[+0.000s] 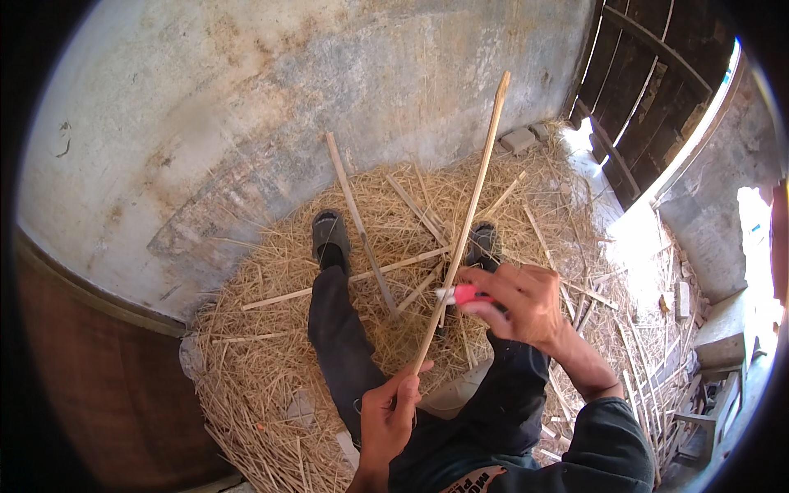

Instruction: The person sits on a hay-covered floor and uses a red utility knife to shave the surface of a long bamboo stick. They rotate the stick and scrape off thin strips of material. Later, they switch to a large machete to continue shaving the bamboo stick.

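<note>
A long, thin strip of pale wood or bamboo (474, 197) slants up and away from me above my lap. Its near end is gripped in my left hand (389, 415), fingers closed around it. My right hand (522, 302) is closed on a red-handled utility knife (470, 294). The knife's pale blade end meets the strip around its lower middle; motion smears it, so the exact contact is hard to make out. My legs are spread, with dark shoes (330, 234) resting on the straw.
Straw and shavings (255, 370) cover the floor, with several loose strips (357, 214) lying across it. A stained wall (271, 99) rises ahead. Brick-like blocks (518, 140) sit at its foot. A dark plank door (645, 82) stands at the right, a wooden frame (708, 419) below it.
</note>
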Tool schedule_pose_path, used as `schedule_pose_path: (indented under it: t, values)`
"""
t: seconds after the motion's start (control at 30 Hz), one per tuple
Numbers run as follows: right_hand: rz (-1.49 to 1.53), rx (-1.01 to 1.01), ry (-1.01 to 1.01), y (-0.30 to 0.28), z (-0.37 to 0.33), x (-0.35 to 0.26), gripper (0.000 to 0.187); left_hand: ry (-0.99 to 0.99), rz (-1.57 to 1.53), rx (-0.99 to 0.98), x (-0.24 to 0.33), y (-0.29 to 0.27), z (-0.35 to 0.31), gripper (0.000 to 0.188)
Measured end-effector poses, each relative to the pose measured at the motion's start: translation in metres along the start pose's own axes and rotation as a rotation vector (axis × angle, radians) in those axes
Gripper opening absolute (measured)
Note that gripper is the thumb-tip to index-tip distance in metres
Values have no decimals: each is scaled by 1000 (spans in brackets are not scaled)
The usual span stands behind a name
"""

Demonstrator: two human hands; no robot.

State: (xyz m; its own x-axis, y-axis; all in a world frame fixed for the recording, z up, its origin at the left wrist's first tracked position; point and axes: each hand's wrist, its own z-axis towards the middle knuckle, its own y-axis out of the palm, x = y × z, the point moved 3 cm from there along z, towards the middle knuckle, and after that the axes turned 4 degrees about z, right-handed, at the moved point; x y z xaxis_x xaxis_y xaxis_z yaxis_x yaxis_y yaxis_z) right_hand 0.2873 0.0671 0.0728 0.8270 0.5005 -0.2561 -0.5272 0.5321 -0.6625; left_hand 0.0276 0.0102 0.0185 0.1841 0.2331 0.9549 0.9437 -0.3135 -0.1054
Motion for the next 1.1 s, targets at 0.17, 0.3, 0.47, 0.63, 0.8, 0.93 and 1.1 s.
schedule_pose_path:
  t: [0.17,0.3,0.47,0.63,0.8,0.93,1.1]
  values:
    - [-70,267,293,-21,13,77,25,-50,66,-87,-19,0,-17,35]
    - [-153,433,552,-50,15,126,30,-133,36,-163,-38,-9,-31,34]
    - [136,301,639,-41,0,124,34,-161,-123,-210,-42,-16,-21,40]
    - [556,104,544,3,-17,51,34,-155,-278,-334,-41,-4,1,47]
    - [908,-7,781,23,-24,27,35,-158,-239,-455,-30,9,16,55]
    - [1038,6,799,21,-13,17,27,4,-174,-500,-30,17,21,60]
    - [1193,-43,727,34,-16,5,27,81,-218,-387,-8,16,41,52]
